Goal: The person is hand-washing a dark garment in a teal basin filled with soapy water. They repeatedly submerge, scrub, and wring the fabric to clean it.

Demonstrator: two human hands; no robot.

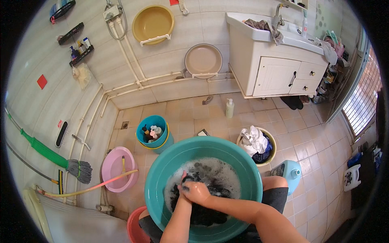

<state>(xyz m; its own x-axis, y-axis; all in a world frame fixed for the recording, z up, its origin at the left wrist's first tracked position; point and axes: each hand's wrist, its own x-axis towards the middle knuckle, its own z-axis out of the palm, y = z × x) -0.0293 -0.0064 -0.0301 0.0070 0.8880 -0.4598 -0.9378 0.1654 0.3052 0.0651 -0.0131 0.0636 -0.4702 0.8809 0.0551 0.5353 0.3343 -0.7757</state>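
From afar, my left hand (pixel 183 188) and right hand (pixel 197 192) clenched dark cloth (pixel 189 178) toward the left edge of the teal basin (pixel 153 176), where hard squeezing might have splashed suds (pixel 227 169) out.

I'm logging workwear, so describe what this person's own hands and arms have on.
The left hand and right hand show no gloves. The left forearm and right forearm are sleeveless, with no watch, bracelet or distinct markings visible.
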